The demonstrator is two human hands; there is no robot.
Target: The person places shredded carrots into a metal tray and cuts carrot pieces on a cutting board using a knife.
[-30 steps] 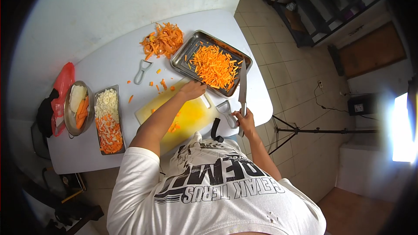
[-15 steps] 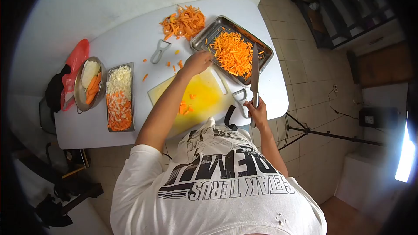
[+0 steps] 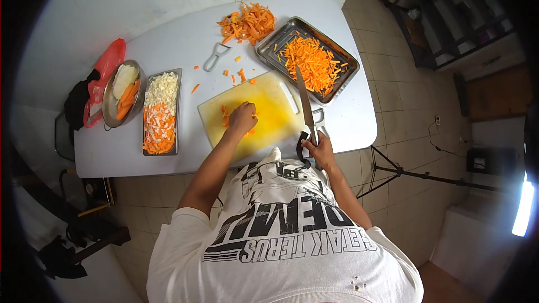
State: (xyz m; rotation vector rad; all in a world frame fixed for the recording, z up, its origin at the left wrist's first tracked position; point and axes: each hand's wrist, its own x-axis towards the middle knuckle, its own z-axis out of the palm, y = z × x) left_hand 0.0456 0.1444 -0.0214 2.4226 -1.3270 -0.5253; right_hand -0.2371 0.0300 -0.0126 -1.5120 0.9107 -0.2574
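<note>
My right hand [image 3: 319, 150] is closed around the handle of a kitchen knife [image 3: 306, 101], its blade pointing away from me past the cutting board's right edge, the tip over the metal tray. My left hand [image 3: 243, 119] rests on the yellow-stained cutting board [image 3: 269, 126], fingers curled down on small carrot pieces [image 3: 225, 113]. Part of those pieces is hidden under the hand. Beyond the board, a rectangular metal tray [image 3: 269, 45] holds a heap of carrot sticks [image 3: 311, 64]. Beside my right hand lies a peeler [image 3: 320, 116], partly behind the knife.
Carrot peelings [image 3: 247, 22] are piled at the back, near another peeler [image 3: 216, 57]. To the left stand a narrow metal tray [image 3: 178, 113] of chopped white and orange pieces, a metal bowl [image 3: 138, 106] with carrots, and a red plastic bag [image 3: 112, 62]. A tripod [image 3: 398, 169] stands right.
My left hand has moved from the metal tray's edge back to the carrot pieces on the board. The knife in my right hand has shifted left, its blade now tilting the other way.
</note>
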